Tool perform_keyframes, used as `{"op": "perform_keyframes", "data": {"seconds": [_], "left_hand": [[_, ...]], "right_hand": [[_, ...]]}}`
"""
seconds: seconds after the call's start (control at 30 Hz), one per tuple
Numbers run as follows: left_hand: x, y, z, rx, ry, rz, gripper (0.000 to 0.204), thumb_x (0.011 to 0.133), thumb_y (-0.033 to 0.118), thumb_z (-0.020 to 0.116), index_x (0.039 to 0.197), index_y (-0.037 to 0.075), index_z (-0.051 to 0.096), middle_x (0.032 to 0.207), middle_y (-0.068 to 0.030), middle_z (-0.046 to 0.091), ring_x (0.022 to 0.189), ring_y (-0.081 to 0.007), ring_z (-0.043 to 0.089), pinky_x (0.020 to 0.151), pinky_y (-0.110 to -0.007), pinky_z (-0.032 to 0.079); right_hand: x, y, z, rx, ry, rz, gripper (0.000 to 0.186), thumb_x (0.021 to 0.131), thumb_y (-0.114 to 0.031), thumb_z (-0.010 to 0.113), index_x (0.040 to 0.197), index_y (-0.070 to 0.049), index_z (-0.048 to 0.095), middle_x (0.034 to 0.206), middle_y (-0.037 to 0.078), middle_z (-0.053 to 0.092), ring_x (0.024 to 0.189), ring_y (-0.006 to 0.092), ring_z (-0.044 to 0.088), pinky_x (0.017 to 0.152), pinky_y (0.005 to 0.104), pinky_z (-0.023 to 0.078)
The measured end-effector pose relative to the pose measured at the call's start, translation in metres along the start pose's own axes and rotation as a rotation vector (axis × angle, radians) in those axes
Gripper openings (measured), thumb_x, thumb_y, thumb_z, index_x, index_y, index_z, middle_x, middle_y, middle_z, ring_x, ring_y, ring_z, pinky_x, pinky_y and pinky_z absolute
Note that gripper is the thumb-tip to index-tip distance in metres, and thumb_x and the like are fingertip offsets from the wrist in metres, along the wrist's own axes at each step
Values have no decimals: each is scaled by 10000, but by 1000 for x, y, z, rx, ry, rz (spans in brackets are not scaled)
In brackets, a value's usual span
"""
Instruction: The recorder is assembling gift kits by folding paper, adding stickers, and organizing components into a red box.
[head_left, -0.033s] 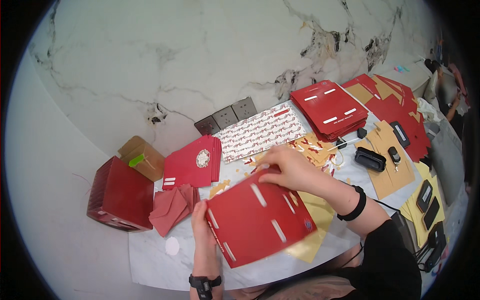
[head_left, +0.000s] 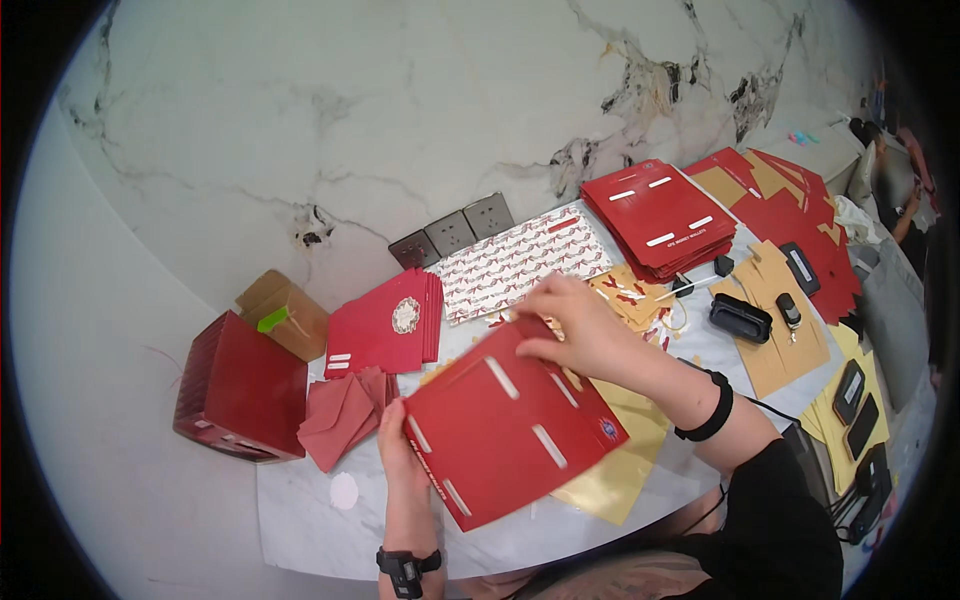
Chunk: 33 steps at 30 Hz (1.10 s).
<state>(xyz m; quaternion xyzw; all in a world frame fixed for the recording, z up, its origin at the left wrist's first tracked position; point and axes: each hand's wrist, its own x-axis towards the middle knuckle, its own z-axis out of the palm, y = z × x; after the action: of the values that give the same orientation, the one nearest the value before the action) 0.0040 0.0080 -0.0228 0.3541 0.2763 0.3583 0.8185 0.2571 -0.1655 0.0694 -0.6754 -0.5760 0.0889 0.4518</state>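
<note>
Perhaps a paper-goods workroom: red card stack (head_left: 655,215), envelopes (head_left: 340,415), scraps (head_left: 622,305), marbled table (head_left: 310,520).

Red card (head_left: 480,435): stiff paper, smooth, bit shiny.
Red envelopes (head_left: 340,425): thin paper, dull.
Brown box (head_left: 300,335): cardboard, dull.
Big red box (head_left: 255,385): smooth, shiny sides.
Patterned sheet (head_left: 525,262): smooth paper.
Yellow sheet (head_left: 630,450): glossy paper, catches light.
Table (head_left: 375,515) and wall (head_left: 400,100): smooth, look like streaky stone.
Sockets (head_left: 450,235): look like grey plastic.
Black case (head_left: 741,318): hard, shiny, plastic-looking.
Phone (head_left: 861,427): dark, glassy front.
Sleeve (head_left: 775,500): soft black cloth, dull.
</note>
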Motion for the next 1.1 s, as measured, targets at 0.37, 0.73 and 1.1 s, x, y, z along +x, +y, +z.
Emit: {"op": "perform_keyframes", "data": {"seconds": [0.37,0.73,1.1], "left_hand": [[-1,16,9,-182,71,182,182,1006,267,510,1047,91,529,1117,-126,645,1022,-259,654,853,-427,577],[-4,7,14,-142,31,275,175,1010,248,504,1041,78,533,1143,-141,640,1038,-247,644,873,-388,559],[-4,2,11,25,59,253,151,1011,205,511,1036,58,529,1171,-167,633,1009,-213,641,851,-333,548]], "right_hand": [[-10,-18,-2,-181,-45,97,238,857,-268,711,858,-31,697,894,111,566,932,281,561,812,384,459],[-4,-1,19,823,-388,492,267,911,-210,679,1107,-35,634,932,44,692,871,112,642,623,285,525],[-7,10,37,1128,-540,787,259,870,-90,702,1114,-53,624,1106,40,667,980,148,657,720,320,576]]}}
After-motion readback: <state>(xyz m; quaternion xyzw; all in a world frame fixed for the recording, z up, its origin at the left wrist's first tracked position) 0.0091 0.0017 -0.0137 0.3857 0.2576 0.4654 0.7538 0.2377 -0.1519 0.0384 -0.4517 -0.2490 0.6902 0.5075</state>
